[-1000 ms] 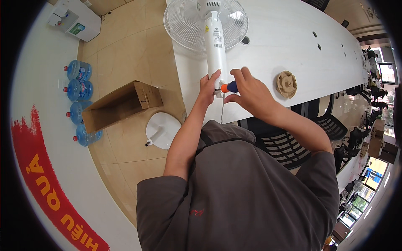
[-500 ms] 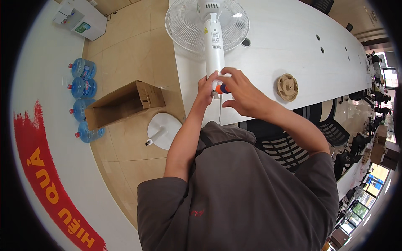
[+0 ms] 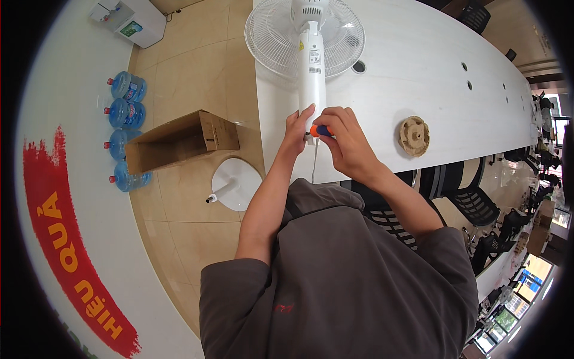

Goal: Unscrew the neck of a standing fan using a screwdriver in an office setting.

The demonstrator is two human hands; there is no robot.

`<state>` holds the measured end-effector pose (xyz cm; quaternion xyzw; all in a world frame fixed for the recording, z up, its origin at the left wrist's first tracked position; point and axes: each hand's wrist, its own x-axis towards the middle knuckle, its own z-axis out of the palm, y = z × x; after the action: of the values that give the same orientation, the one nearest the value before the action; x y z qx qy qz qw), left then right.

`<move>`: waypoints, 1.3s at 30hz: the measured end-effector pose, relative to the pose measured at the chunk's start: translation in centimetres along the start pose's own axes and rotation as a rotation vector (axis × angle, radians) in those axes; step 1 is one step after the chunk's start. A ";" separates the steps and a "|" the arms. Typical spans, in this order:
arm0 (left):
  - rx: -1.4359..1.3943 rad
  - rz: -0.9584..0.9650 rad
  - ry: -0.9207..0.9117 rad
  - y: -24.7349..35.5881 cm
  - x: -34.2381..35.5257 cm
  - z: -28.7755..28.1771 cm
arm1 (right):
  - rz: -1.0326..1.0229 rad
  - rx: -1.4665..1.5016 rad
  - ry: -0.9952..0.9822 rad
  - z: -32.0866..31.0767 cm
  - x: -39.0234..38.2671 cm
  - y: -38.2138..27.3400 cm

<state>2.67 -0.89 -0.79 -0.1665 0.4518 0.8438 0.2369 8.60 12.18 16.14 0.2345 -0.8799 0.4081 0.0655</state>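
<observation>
A white fan lies on the table, its column (image 3: 311, 90) pointing toward me and its round wire cage (image 3: 272, 45) at the far end. My left hand (image 3: 293, 133) is wrapped round the left side of the column's lower end. In my right hand (image 3: 347, 139) is a screwdriver (image 3: 321, 130) with an orange and dark blue handle, gripped between thumb and fingers. It lies sideways against the bottom of the column; its tip is hidden. A pale cord (image 3: 315, 164) hangs from the column over the table's near edge.
The white table (image 3: 412, 66) carries a brown moulded pulp piece (image 3: 414, 136) on the right. On the floor at left are an open cardboard box (image 3: 220, 133), a round white base with a short tube (image 3: 242, 185) and several blue water bottles (image 3: 128, 87). Black mesh chairs (image 3: 475, 206) line the near edge.
My right hand's fingers were spread round the screwdriver and have closed on its handle. The left hand keeps its hold on the column. The whole view has shifted slightly.
</observation>
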 end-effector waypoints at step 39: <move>0.010 -0.035 -0.017 1.9 -1.2 1.0 | 0.062 -0.046 0.483 2.8 -0.4 -0.4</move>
<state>2.56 -1.24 1.62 -0.1660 0.4511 0.8386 0.2564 9.36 10.07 14.44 0.1012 -0.8545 0.4341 0.2666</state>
